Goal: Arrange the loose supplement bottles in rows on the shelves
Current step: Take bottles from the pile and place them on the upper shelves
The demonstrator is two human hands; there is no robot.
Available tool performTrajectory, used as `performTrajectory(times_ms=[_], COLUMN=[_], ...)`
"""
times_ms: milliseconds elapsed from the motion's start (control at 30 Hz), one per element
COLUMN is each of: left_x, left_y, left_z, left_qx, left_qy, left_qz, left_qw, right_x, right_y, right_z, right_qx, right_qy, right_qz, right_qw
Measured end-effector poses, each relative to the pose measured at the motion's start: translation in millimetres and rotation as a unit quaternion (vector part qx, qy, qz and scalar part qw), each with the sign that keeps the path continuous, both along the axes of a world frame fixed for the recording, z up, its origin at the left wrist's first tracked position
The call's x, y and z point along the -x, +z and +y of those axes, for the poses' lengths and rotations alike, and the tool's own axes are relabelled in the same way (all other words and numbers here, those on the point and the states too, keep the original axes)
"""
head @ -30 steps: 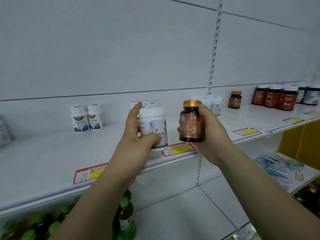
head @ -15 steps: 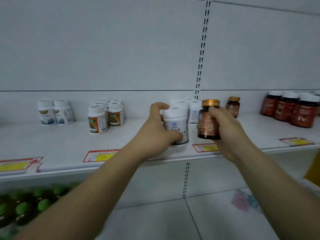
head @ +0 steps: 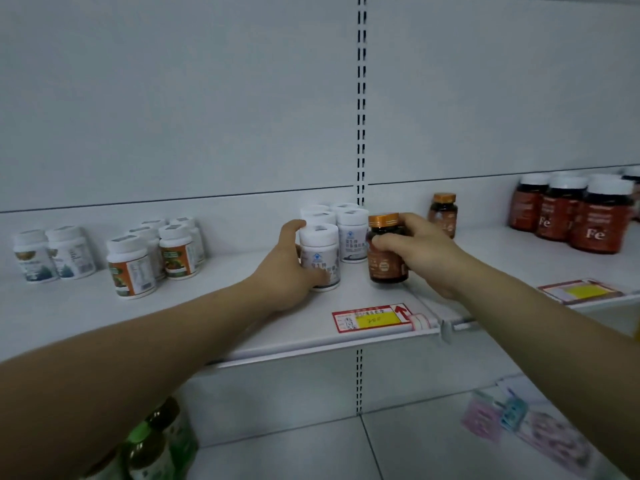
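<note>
The left hand (head: pixel 287 271) is wrapped round a white bottle (head: pixel 319 258), thumb in front and fingers behind. This bottle stands upright on the shelf (head: pixel 242 323), at the front of the group of white bottles (head: pixel 351 233). The right hand (head: pixel 422 254) grips a brown bottle with a gold cap (head: pixel 386 258) by its top and side. That bottle is just to the right of the white one. Its bottom is on the shelf or very near it; I cannot tell which.

I think the step is to line each bottle up with its own kind. To do it well, slide the white bottle straight back until it sits snug in its row, label to the front. Push low down so it does not tip. The brown bottle seems to belong with the other small brown bottle (head: pixel 443 216) further back on the right, so it should go in front of that one.

There is bare shelf between that small brown bottle and the big red bottles (head: pixel 568 216), so the right hand has room. The white group is tight, so a hard push could knock one over. The front edge with the price tag (head: pixel 370 318) is close, so bottles should be set well back from it
</note>
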State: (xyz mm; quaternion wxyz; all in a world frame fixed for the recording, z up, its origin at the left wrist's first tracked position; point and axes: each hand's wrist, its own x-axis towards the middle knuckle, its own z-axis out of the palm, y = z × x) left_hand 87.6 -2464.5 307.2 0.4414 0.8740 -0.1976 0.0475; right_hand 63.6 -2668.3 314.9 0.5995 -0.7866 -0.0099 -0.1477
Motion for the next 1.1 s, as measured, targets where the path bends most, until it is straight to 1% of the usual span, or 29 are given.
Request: performTrajectory(times_ms=[133,267,367,433,467,533,567,600,633,667,733,800,833,933,1033,1100], left_x=[-5,-4,-2,2,5,13,19,27,35,42,52,57,56,47,36,31], left_y=[0,0,-1,2,5,16,21,28,31,34,30,21,15,1,-7,-10], left_z=[-16,-31,-39,-41,-42,-51,-60,-74,-90,-108,-146,-181,-196,-233,-251,-255], left_qx=[-0.020,-0.027,-0.045,-0.035,-0.026,-0.018,-0.007,0.001,-0.002,-0.025,-0.124,-0.223,-0.256,-0.314,-0.383,-0.410], left_qy=[0.036,0.090,0.136,0.164,0.189,0.234,0.233,0.218,0.192,0.161,0.093,0.036,0.021,0.015,0.049,0.064], left_qz=[-0.003,-0.001,0.025,0.046,0.027,-0.067,-0.111,-0.132,-0.127,-0.105,-0.047,0.003,0.026,0.056,0.049,0.051], left_qw=[0.999,0.996,0.989,0.985,0.981,0.970,0.966,0.967,0.973,0.981,0.987,0.974,0.966,0.948,0.921,0.908], right_x=[-13,-23,-25,-24,-23,-17,-13,-11,-8,-6,-2,1,2,0,-13,-25], right_y=[-3,-1,-2,-4,-4,2,6,9,12,13,14,14,13,11,9,8], right_z=[-15,-34,-43,-45,-46,-55,-62,-70,-81,-92,-118,-144,-157,-191,-213,-221], right_qx=[0.050,0.098,0.137,0.157,0.174,0.210,0.226,0.243,0.258,0.268,0.278,0.282,0.286,0.297,0.319,0.332], right_qy=[0.029,0.082,0.126,0.141,0.142,0.136,0.134,0.131,0.126,0.116,0.094,0.076,0.067,0.040,0.024,0.020], right_qz=[0.012,-0.003,-0.022,-0.034,-0.039,-0.048,-0.047,-0.041,-0.032,-0.024,-0.017,-0.007,-0.005,-0.008,-0.021,-0.029], right_qw=[0.998,0.992,0.982,0.977,0.974,0.967,0.964,0.960,0.958,0.956,0.956,0.956,0.956,0.954,0.947,0.943])
